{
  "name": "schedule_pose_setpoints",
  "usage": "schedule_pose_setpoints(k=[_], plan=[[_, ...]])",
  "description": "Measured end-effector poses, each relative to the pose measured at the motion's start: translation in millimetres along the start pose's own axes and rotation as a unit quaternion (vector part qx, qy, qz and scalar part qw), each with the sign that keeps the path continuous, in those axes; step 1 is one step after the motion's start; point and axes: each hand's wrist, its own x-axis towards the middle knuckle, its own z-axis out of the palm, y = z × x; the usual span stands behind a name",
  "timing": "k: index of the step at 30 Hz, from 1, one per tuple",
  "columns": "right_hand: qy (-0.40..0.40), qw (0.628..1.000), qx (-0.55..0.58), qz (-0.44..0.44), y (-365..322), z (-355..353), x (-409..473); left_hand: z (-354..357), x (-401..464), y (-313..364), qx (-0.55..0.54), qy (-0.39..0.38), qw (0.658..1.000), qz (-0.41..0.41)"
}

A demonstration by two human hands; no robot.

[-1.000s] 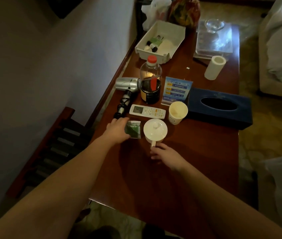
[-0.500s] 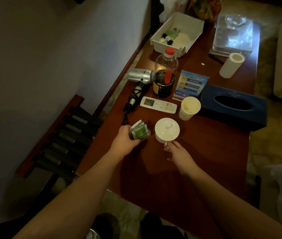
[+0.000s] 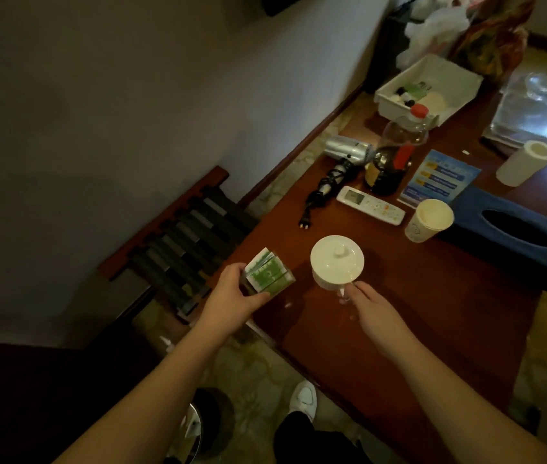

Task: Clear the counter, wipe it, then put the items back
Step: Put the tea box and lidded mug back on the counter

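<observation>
My left hand (image 3: 235,291) grips a small holder of green-and-white tea packets (image 3: 267,272), lifted at the near left edge of the dark red wooden counter (image 3: 416,316). My right hand (image 3: 370,308) pinches the handle of a white lidded mug (image 3: 337,261), raised slightly off the wood. Farther back on the counter lie a white remote (image 3: 370,205), a silver hair dryer (image 3: 349,152) with its black cord, a red-capped bottle of dark liquid (image 3: 395,155), a paper cup (image 3: 429,220) and a blue info card (image 3: 439,179).
A blue tissue box (image 3: 516,236) sits at the right, a white roll (image 3: 524,162) behind it. A white tray (image 3: 429,85) of small toiletries, bags and a glass dish on plastic stand at the far end. A slatted luggage rack (image 3: 181,242) leans against the wall at the left.
My left hand has picked up the tea packet holder and drawn it toward the counter's near left edge. My right hand has taken the mug's handle and lifted it. The view swung left.
</observation>
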Motion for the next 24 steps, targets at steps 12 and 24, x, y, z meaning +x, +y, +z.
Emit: schedule_pose_setpoints(k=[12,24], plan=[[-0.173,0.971,-0.131,-0.098,-37,121,-116,-114,-184,-89,-0.058,0.16,0.985,-0.037],[-0.293,0.914,-0.22,-0.174,-37,258,-259,-179,-416,-196,-0.106,0.31,0.938,-0.115]])
